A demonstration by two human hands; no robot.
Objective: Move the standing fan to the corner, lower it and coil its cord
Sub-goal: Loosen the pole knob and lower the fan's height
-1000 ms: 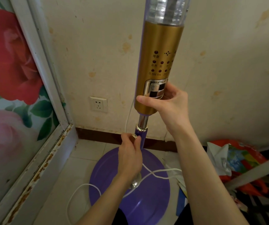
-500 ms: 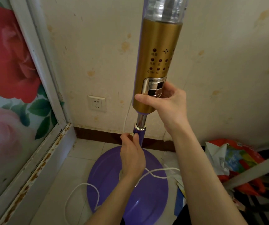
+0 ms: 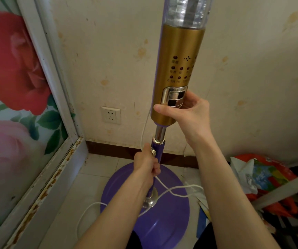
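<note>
The standing fan (image 3: 178,69) is seen upright on the tiled floor (image 3: 90,186), close to the corner made by the stained wall (image 3: 108,51) and a framed panel with roses (image 3: 9,78). Its top is cut off by the upper edge of the view; only a clear section and the golden column (image 3: 180,42) are shown. The grip of the right hand (image 3: 186,114) is closed round the lower end of this column, with the thumb laid across the front. At 6 o'clock from it, the left hand (image 3: 147,164) is curled round the purple tube (image 3: 158,146), just beside a metal knob (image 3: 152,151). Much of the tube is hidden by this hand and its forearm. The white cord (image 3: 180,187) comes out under the left hand and crosses the purple base (image 3: 162,221) toward 3 o'clock. Whether it is pinched too cannot be told, and its ends are hidden. A wall socket (image 3: 110,115) is seen at 9 o'clock from the column. Coloured bags (image 3: 263,175) lie at 4 o'clock, partly covered by a grey bar (image 3: 288,187).
</note>
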